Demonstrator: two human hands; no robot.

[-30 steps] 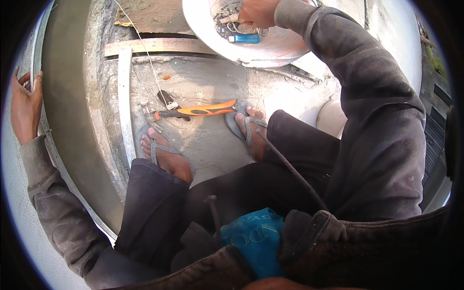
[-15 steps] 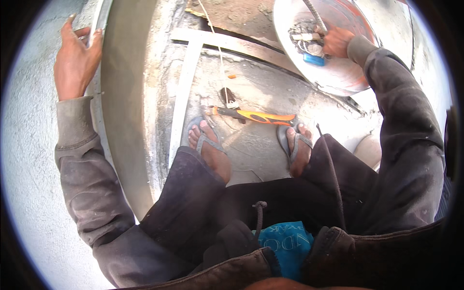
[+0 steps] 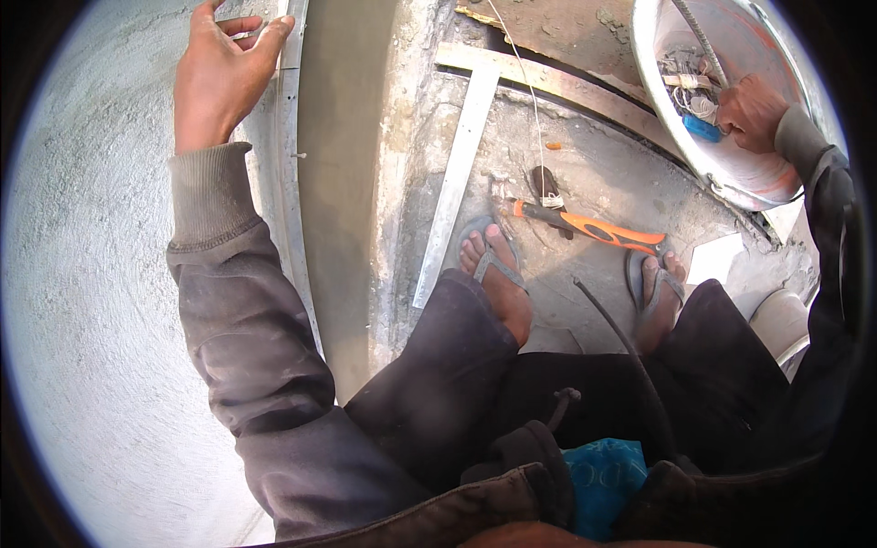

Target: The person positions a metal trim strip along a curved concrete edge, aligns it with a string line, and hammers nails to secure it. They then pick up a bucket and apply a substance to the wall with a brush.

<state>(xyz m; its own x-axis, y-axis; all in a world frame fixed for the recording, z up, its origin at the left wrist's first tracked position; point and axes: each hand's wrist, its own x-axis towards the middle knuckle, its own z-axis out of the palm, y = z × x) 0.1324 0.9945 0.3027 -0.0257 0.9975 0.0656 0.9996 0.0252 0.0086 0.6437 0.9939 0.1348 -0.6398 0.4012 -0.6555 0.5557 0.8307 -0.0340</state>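
My left hand (image 3: 224, 82) is raised at the upper left, its fingers parted and its thumb against the edge of a long metal strip (image 3: 290, 155). This strip runs along the rough grey wall surface (image 3: 110, 228). At the upper right my right hand (image 3: 754, 114) reaches into a whitish bucket (image 3: 653, 68). Its fingers are bunched, and their tips are lost among the contents. Around it lie a blue object (image 3: 702, 128), a small bundle of pale cord (image 3: 687, 81) and small grey pieces. A ribbed rod (image 3: 702, 41) slants down to the hand.
An orange and black handled tool (image 3: 607, 228) lies by my feet, across a dark piece wound with string (image 3: 552, 201). A pale flat bar (image 3: 457, 187) meets a wooden plank (image 3: 566, 84). A white flat piece (image 3: 715, 258) and a rounded pale container (image 3: 781, 324) are at the right.
The whole view has swung left, so everything sits farther right. My right hand stays inside the bucket, and my left hand stays beside the metal strip. The white flat piece now shows.
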